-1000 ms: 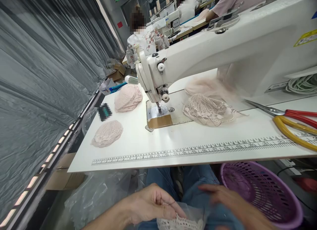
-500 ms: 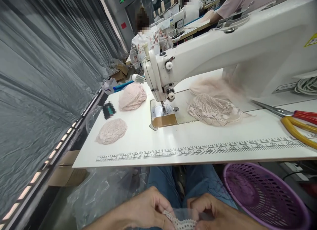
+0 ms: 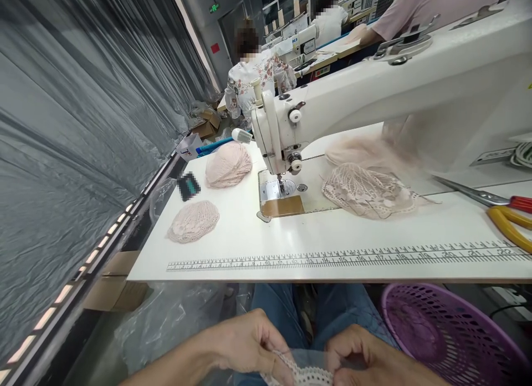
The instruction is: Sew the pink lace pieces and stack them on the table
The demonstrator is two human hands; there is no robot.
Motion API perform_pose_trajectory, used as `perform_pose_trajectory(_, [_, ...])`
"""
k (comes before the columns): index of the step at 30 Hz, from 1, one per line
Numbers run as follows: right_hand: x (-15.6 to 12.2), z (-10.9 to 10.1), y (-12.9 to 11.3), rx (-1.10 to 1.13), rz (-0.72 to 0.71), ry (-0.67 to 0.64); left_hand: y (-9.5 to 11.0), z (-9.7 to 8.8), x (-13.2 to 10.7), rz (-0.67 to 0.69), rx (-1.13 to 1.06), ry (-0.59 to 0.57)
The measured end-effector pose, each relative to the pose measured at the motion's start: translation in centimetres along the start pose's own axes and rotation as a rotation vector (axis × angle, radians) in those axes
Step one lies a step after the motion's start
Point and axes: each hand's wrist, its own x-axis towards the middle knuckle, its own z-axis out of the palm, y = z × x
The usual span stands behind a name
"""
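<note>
Low in the head view, over my lap, both hands pinch a piece of pale lace trim [image 3: 312,375] with sheer mesh along it. My left hand [image 3: 253,344] grips its left end between thumb and fingers. On the other end, my right hand [image 3: 359,355] is closed; part of the lace runs out of the frame below. Beyond the table edge stands a white sewing machine [image 3: 274,136], its needle above the metal plate. Lace pieces [image 3: 369,192] lie right of the needle. To the left are a small lace stack [image 3: 193,222] and a pink fabric stack [image 3: 228,165].
Scissors [image 3: 505,208] with red and yellow handles lie at the table's right. A printed ruler [image 3: 332,261] runs along the front edge of the white table [image 3: 236,236]. A purple basket [image 3: 449,330] stands below right. Several people sit at machines behind.
The whole view has shifted slightly, with the table and machine appearing a little farther right. Both hands keep hold of the lace trim, nearly in the same place.
</note>
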Motion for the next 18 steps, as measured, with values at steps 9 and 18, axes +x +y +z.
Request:
perform_pose_trajectory(9, [0.4,0.3,-2.1,0.029,-0.005,-0.099,3.4,0.0,-0.2,0.07,0.227,-0.042])
perform_pose_trajectory(18, [-0.5,0.0,-5.9,-0.101,-0.001,-0.125,6.1,-0.3,-1.2,0.18,0.513,-0.072])
